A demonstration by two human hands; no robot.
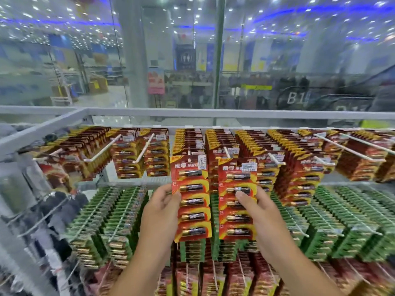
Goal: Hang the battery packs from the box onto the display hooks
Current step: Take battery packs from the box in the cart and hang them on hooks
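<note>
Two red and yellow battery packs are held up in front of the top row of display hooks. My left hand [160, 212] grips the left pack [192, 197] by its left edge, thumb on the front. My right hand [259, 218] holds the right pack [237, 199], thumb pressed on its front. Both packs sit at the outer ends of two middle hooks [227, 153]; whether their holes are on the hooks I cannot tell. The box is not in view.
White hooks [100, 151] in the top row carry many red packs. A middle row holds green packs [119, 218], and a lower row holds more red packs [213, 278]. A white frame rail [192, 113] and a glass wall stand behind.
</note>
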